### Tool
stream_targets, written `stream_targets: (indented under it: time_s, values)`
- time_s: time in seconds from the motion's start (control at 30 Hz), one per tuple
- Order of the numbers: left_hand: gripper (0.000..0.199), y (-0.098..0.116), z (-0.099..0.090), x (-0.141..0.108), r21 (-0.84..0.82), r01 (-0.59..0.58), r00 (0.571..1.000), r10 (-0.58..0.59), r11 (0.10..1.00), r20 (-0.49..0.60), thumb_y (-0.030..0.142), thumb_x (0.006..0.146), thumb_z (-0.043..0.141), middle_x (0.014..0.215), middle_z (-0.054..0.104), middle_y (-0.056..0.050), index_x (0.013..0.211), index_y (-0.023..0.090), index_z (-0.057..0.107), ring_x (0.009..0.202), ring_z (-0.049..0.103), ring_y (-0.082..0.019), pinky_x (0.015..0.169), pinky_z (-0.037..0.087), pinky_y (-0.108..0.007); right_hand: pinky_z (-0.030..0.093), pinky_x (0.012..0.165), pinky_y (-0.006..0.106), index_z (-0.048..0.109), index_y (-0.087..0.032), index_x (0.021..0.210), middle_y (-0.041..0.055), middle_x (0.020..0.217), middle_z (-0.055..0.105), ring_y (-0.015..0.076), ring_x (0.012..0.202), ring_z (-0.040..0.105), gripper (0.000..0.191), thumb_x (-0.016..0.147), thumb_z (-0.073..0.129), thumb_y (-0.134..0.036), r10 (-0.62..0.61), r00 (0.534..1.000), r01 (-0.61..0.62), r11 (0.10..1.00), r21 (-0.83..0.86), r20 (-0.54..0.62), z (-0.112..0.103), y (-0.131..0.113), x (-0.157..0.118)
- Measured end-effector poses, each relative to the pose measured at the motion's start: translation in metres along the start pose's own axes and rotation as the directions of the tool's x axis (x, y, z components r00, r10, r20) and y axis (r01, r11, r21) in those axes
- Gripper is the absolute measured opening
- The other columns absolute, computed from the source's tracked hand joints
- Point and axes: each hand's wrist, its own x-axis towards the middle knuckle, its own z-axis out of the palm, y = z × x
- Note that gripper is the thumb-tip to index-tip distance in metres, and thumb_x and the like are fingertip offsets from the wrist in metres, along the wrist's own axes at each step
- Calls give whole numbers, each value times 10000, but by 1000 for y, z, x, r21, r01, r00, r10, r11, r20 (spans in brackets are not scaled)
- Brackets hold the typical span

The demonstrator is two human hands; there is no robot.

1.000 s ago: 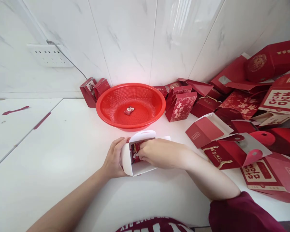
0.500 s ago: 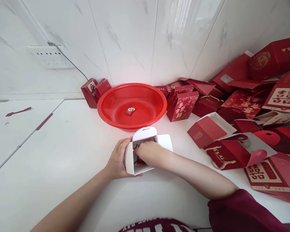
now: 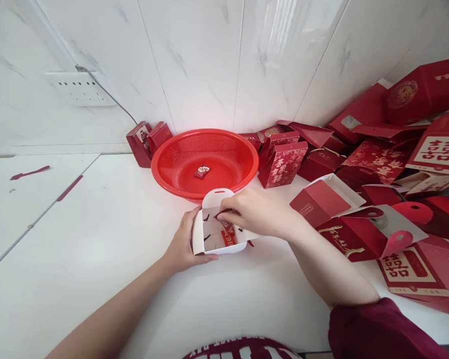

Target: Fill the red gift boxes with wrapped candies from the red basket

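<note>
A small open gift box [image 3: 209, 242] with white inner walls stands tilted on the worktop, its flaps spread. My left hand [image 3: 185, 239] is wrapped round its left side, thumb along the near edge. Over the opening, my right hand [image 3: 252, 212] has its fingers pinched together on something small and dark red that I cannot make out. Red wrapped sweets [image 3: 228, 237] lie inside the box, below those fingers. Just behind the box is a red plastic basket [image 3: 164, 187] holding one small wrapped sweet [image 3: 201, 171].
Many red gift boxes [image 3: 381, 249] are heaped along the right side. Two small red boxes [image 3: 139, 144] stand against the wall left of the basket. A dark red strip [image 3: 30, 173] lies on the white worktop [image 3: 78, 214] at left. A cable runs from the wall socket [image 3: 80, 89].
My right hand has lifted up from deep inside the box to its rim, so the red sweets inside now show. The left hand keeps its hold as the box shifts and tilts slightly.
</note>
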Motion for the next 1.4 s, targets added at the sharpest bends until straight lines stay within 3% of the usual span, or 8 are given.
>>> stream_targets:
  time_s: [0.23, 0.4, 0.5, 0.6, 0.73, 0.93, 1.13, 1.4]
  values:
    - [1103, 3, -4, 6, -29, -22, 999, 23, 999, 26, 730, 690, 692, 1511, 331, -177, 1547, 227, 213, 1385, 352, -399, 1140, 314, -558, 269, 515, 266, 539, -168, 596, -33, 512, 532, 83, 484, 428, 396, 962, 508, -315, 149, 972, -122, 981, 151, -183, -23, 9, -10]
    - [906, 19, -31, 8, -12, -147, 970, 141, 989, -199, 870, 799, 288, 1337, 507, -158, 1332, 196, 577, 1256, 462, -372, 1097, 341, -543, 313, 483, 244, 482, -173, 580, -41, 505, 572, 72, 445, 466, 408, 961, 514, -316, 158, 961, -78, 943, 324, -228, -32, 6, -14]
    - [544, 44, -51, 17, 59, -181, 933, 190, 982, -307, 654, 913, 439, 1102, 636, -110, 1112, 215, 692, 1072, 564, -292, 956, 447, -454, 366, 454, 216, 520, -175, 628, -41, 518, 599, 69, 411, 513, 383, 969, 513, -349, 179, 950, -45, 889, 455, -255, -31, 4, -15]
    - [206, 78, -61, 36, 127, -105, 971, 129, 986, -202, 363, 922, 587, 964, 700, -62, 1016, 227, 711, 914, 617, -223, 802, 493, -355, 445, 450, 203, 595, -176, 774, -23, 563, 642, 94, 433, 590, 324, 977, 507, -413, 222, 940, -13, 782, 623, -258, -27, 3, -14]
    - [205, 122, -58, 66, 56, -23, 999, 21, 998, 42, 357, 903, 624, 918, 722, -49, 976, 190, 719, 862, 654, -204, 774, 531, -325, 539, 478, 222, 586, -178, 880, 6, 634, 681, 132, 500, 668, 345, 966, 508, -503, 255, 925, 72, 610, 789, -282, -23, 2, -12]
    - [180, 147, -51, 94, -70, 2, 1000, -3, 998, -11, 329, 910, 615, 891, 695, -38, 956, 175, 696, 837, 641, -185, 777, 535, -309, 544, 472, 209, 533, -187, 903, 2, 664, 688, 144, 535, 698, 343, 952, 530, -526, 264, 932, 106, 454, 884, -247, -26, 4, -11]
    - [135, 130, -49, 96, -88, -21, 993, 11, 996, -114, 288, 900, 619, 872, 700, -41, 920, 171, 684, 833, 656, -190, 779, 543, -322, 561, 604, 234, 639, -172, 944, 43, 900, 710, 138, 759, 686, 286, 893, 647, -453, 191, 957, 77, 557, 827, -218, -23, 8, -9]
    - [139, 122, -51, 96, -11, -55, 991, 53, 998, -119, 283, 868, 659, 787, 687, -28, 794, 168, 681, 791, 643, -180, 788, 529, -321, 543, 625, 263, 685, -159, 891, 38, 843, 721, 139, 704, 653, 198, 847, 697, -352, 167, 948, 97, 661, 744, -272, -14, 10, -5]
